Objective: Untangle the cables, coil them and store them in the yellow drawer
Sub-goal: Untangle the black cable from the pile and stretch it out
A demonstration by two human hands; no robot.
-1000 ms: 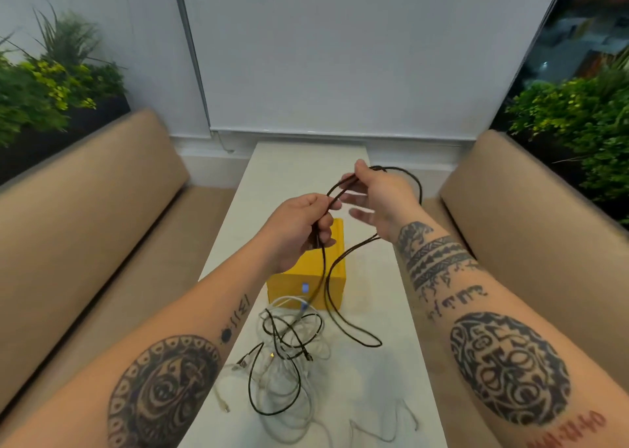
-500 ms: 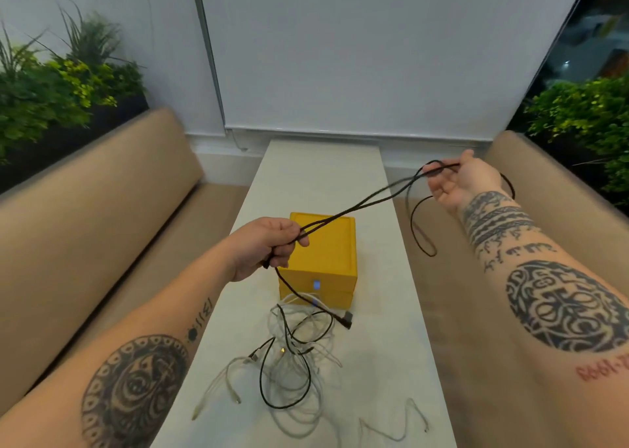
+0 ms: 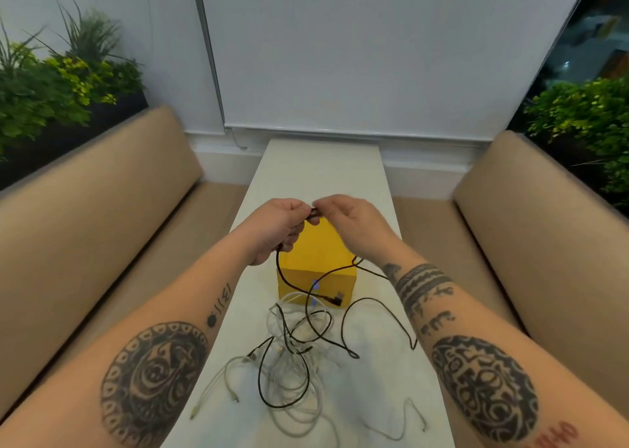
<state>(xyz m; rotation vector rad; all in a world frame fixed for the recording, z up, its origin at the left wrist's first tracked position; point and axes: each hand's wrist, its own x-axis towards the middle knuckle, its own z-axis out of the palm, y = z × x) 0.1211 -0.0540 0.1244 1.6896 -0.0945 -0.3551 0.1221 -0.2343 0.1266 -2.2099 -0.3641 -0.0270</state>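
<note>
Cables are found in two places: a black cable [image 3: 279,270] is held up by both hands above the yellow drawer [image 3: 316,257], and a heap of white cables [image 3: 292,376] lies on the table [image 3: 323,168] below the hands and nearer to the body. The left hand [image 3: 275,230] is clenched around the black cable, and a strand drops from under its palm. The right hand [image 3: 354,223] pinches the same cable just beside the left thumb, so that the fingertips of the two hands almost touch. The hands are judged to be set this close so that a turn of a coil can be passed from one to the other. Slack loops trail down from below the right wrist, lifted probably to be drawn clear of the heap. An angled plug [image 3: 337,298] hangs below the hands, before the drawer front. Whether another black cable is wound into the heap cannot be told. The drawer appears closed, and nothing is seen stored.
</note>
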